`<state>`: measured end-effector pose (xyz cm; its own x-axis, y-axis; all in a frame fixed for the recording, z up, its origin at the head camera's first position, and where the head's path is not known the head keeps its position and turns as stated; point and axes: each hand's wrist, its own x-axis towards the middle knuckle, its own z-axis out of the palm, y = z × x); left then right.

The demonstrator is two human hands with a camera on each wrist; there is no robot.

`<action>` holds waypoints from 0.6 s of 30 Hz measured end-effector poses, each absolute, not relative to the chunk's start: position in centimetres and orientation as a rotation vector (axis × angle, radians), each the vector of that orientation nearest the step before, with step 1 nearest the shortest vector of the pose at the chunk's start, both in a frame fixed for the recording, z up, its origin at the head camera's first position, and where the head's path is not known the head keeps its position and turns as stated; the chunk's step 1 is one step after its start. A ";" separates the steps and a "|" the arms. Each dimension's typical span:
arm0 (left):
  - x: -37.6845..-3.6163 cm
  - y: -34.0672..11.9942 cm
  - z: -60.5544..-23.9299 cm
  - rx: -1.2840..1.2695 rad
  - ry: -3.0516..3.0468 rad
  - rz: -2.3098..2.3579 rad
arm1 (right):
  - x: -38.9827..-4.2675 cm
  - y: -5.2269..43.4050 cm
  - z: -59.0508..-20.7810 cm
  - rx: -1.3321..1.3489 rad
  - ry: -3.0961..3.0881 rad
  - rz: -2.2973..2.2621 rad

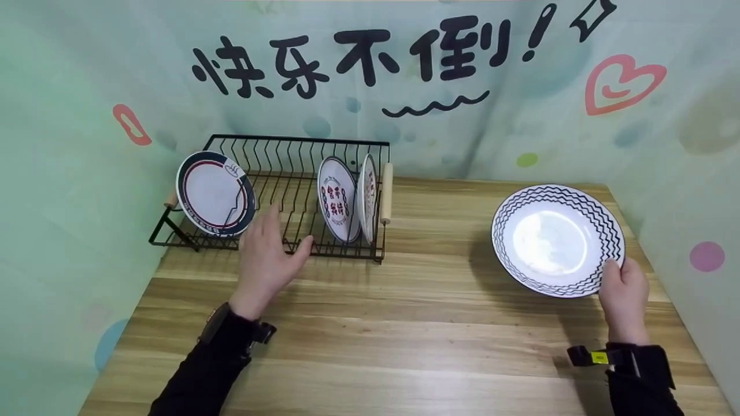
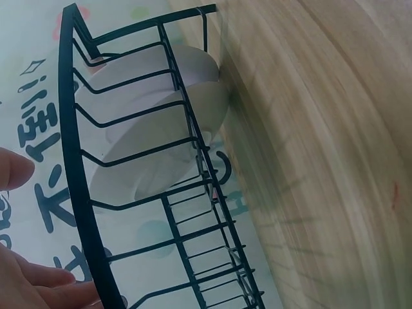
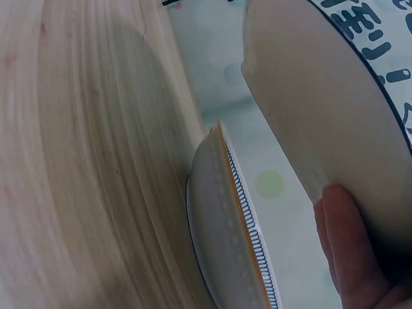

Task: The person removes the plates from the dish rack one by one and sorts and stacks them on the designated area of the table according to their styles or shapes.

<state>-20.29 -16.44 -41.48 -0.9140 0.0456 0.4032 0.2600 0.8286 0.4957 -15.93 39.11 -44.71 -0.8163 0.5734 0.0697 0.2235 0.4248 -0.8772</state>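
My right hand (image 1: 627,292) grips the lower right rim of a white plate with black wavy lines (image 1: 552,240), thumb on top. The plate is raised off the table; its plain underside shows in the right wrist view. Below it, a second dish with an orange edge and striped rim (image 3: 235,225) lies on the table, hidden in the head view. My left hand (image 1: 269,254), fingers extended and thumb spread, is at the front of a black wire dish rack (image 1: 300,138). Whether it touches the wires I cannot tell.
In the rack, a navy-rimmed plate (image 1: 211,193) leans at the left. Toward the right end stand a plate with red characters (image 1: 335,199) and another plate (image 1: 366,199) beside a wooden handle (image 1: 387,193). Printed cloth (image 1: 439,138) encloses the wooden table (image 1: 404,335).
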 end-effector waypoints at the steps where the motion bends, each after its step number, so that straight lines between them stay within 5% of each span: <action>1: -20.2 -16.5 -41.5 -0.224 -2.636 -0.790 | -15.9 39.3 -44.8 -0.686 -2.323 1.348; 18: -20.3 -17.1 -41.5 -0.195 -2.684 -0.725 | -15.6 42.0 -45.3 -0.829 -2.355 1.401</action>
<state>-20.30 -17.05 -41.49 -0.9284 0.0405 0.3694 0.2209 0.8595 0.4610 -15.59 41.95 -45.28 -0.7971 0.6016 -0.0520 0.3328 0.3658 -0.8691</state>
